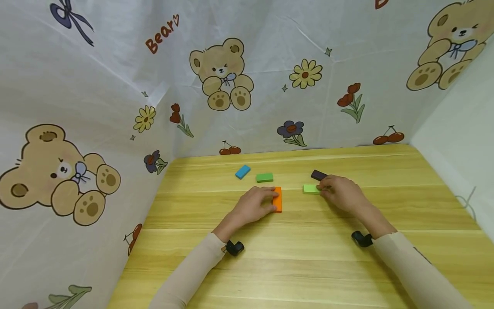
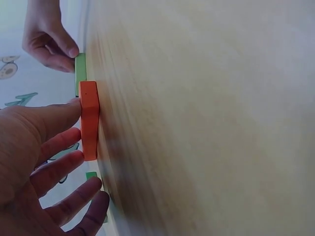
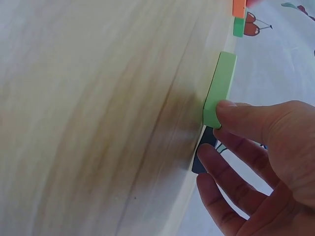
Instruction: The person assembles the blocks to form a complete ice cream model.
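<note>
My left hand (image 1: 256, 204) holds an orange block (image 1: 278, 200) that lies lengthwise away from me on the table. In the left wrist view, its thumb and nearest fingertips are at the orange block (image 2: 89, 120), with the other fingers spread. At the right end of a light green block (image 1: 311, 189), my right hand (image 1: 341, 193) pinches with thumb and fingers. The right wrist view has the thumb on the light green block's (image 3: 220, 88) near end. Just behind it lies a black block (image 1: 318, 174), partly covered by the fingers in that view.
Farther back on the wooden table (image 1: 293, 253) lie a darker green block (image 1: 264, 177) and a blue block (image 1: 242, 172), left of centre. A white bear-print cloth (image 1: 262, 124) rises along the back and left edges. A white wall (image 1: 459, 141) borders the right side.
</note>
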Demonstrator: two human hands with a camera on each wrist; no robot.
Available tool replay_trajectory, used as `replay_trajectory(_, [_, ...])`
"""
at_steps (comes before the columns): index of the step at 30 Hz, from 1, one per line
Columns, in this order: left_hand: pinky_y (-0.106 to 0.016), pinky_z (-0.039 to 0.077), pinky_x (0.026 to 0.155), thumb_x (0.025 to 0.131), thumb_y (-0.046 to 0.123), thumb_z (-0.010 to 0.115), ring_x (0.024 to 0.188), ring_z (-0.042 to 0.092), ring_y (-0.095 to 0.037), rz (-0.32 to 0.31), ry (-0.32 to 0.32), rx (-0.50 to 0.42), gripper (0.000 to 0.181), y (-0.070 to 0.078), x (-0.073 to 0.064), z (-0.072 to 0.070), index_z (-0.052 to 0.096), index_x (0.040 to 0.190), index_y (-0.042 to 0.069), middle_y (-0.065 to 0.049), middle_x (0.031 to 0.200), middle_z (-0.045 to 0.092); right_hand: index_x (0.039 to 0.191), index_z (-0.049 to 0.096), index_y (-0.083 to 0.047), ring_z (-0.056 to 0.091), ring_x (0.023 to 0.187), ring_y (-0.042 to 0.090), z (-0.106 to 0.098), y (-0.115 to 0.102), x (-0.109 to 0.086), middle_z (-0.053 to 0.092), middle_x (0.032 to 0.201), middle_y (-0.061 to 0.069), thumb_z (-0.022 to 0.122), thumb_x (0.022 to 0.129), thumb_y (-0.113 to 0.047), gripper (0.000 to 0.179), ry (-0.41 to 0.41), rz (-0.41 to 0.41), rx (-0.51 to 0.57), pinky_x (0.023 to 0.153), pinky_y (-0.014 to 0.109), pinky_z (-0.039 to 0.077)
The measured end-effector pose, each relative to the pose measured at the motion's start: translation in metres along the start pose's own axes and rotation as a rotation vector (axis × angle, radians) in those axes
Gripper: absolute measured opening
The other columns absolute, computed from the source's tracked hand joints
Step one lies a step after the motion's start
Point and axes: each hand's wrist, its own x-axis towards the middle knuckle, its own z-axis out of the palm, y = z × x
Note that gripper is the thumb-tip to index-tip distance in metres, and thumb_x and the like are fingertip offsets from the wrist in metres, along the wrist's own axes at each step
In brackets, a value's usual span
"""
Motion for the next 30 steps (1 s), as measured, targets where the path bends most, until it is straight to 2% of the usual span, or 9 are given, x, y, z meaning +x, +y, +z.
replay_trajectory(8, [-0.046, 0.047, 0.119, 0.103, 0.043, 0.073, 0.143, 0.059, -0.025, -0.020, 0.020, 0.024, 0.048, 0.010, -0.004, 0.003, 0.068, 0.148, 0.028, 0.006, 0.162, 0.059, 0.115, 0.083, -0.009, 0.078, 0.102, 0.033, 0.001, 0.003, 0.003, 0.080, 0.117, 0.012, 0.079, 0.098, -0.011, 0.017, 0.008, -0.007, 0.003, 0.088, 0.056, 0.062])
replay_trajectory(15, [-0.052, 0.048, 0.116, 0.102, 0.049, 0.073, 0.143, 0.058, -0.025, -0.005, 0.021, 0.060, 0.049, 0.022, -0.010, 0.012, 0.068, 0.148, 0.031, 0.006, 0.160, 0.060, 0.116, 0.084, -0.009, 0.076, 0.111, 0.039, 0.003, 0.003, 0.002, 0.080, 0.121, 0.013, 0.078, 0.098, -0.012, 0.019, 0.020, -0.015, 0.008, 0.095, 0.060, 0.060])
replay_trajectory(20, [-0.049, 0.050, 0.113, 0.102, 0.050, 0.073, 0.139, 0.060, -0.024, 0.002, 0.031, 0.078, 0.048, 0.030, -0.015, 0.016, 0.069, 0.146, 0.032, 0.007, 0.159, 0.061, 0.117, 0.084, -0.010, 0.074, 0.119, 0.042, 0.008, 0.001, 0.007, 0.079, 0.124, 0.014, 0.078, 0.099, -0.013, 0.019, 0.018, -0.021, 0.016, 0.101, 0.062, 0.057])
replay_trajectory(30, [-0.040, 0.050, 0.105, 0.102, 0.053, 0.072, 0.136, 0.061, -0.021, 0.007, 0.047, 0.143, 0.047, 0.045, -0.016, 0.021, 0.070, 0.145, 0.034, 0.009, 0.158, 0.062, 0.117, 0.084, -0.010, 0.073, 0.118, 0.041, 0.012, -0.006, 0.020, 0.079, 0.125, 0.014, 0.077, 0.099, -0.012, 0.019, 0.019, -0.037, 0.032, 0.103, 0.061, 0.056])
